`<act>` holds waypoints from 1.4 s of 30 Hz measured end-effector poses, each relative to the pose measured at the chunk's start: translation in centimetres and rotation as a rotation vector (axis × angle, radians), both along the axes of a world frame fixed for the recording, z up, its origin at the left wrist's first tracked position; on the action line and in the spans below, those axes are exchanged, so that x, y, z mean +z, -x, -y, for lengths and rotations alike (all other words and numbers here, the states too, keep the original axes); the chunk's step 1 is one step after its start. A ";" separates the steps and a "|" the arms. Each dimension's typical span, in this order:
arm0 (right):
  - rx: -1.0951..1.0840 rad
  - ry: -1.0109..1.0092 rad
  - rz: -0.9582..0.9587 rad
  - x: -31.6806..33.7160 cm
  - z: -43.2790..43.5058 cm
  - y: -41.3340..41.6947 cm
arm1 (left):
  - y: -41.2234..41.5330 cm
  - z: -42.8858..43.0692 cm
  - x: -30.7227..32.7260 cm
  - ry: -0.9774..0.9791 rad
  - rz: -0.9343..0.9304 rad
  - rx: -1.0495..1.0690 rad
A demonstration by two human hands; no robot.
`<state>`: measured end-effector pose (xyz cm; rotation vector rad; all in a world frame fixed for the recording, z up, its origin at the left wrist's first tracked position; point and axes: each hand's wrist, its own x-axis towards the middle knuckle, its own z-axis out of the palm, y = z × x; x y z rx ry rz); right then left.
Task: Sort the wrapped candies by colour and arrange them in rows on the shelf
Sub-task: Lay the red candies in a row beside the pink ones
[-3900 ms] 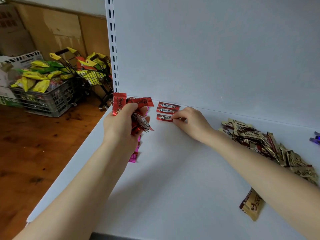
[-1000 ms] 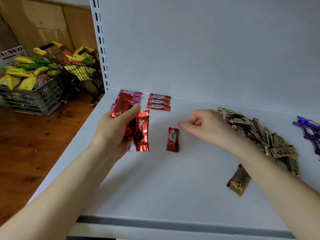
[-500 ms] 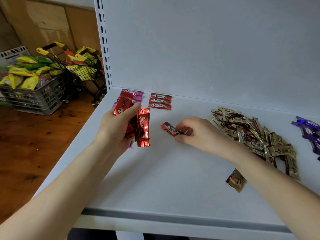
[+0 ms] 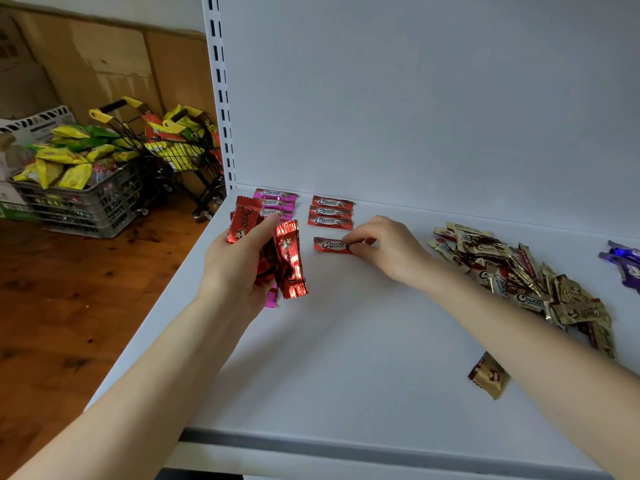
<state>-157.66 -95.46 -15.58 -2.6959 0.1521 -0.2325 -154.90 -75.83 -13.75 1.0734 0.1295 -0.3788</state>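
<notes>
My left hand (image 4: 235,268) grips a bunch of red wrapped candies (image 4: 289,261) above the white shelf (image 4: 346,358). My right hand (image 4: 388,247) pinches the right end of one red candy (image 4: 329,244), which lies flat just below a column of three red candies (image 4: 330,211). Left of those, a column of pink candies (image 4: 277,200) lies at the back left corner, partly hidden by my left hand.
A heap of gold candies (image 4: 519,275) lies at the right, with one gold candy (image 4: 489,375) apart nearer the front edge. Purple candies (image 4: 625,261) sit at the far right. Baskets of snack bags (image 4: 79,168) stand on the wooden floor to the left.
My right hand picked up the loose red candy from the shelf, turned it label up and carried it back to just under the red column. My left hand stayed put.
</notes>
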 end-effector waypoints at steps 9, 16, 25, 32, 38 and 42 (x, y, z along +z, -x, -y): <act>-0.033 0.002 0.044 -0.8 -0.2 -2.0 | -0.3 -0.2 0.1 0.036 -0.046 0.034; -0.055 -0.021 0.069 -1.2 -0.3 -1.9 | -0.4 -0.2 0.0 0.035 -0.035 0.031; -0.051 -0.027 0.080 -1.4 -0.3 -2.2 | -0.4 -0.2 0.1 0.045 -0.043 0.034; -0.057 -0.016 0.099 -1.6 -0.3 -2.2 | -0.3 -0.3 0.2 0.029 -0.041 0.030; -0.069 -0.053 0.100 -1.4 -0.1 -2.1 | -0.3 -0.2 0.2 0.019 -0.041 0.034; -0.108 -0.195 0.171 0.4 -0.8 -1.3 | -0.2 -0.2 0.1 0.021 -0.028 0.052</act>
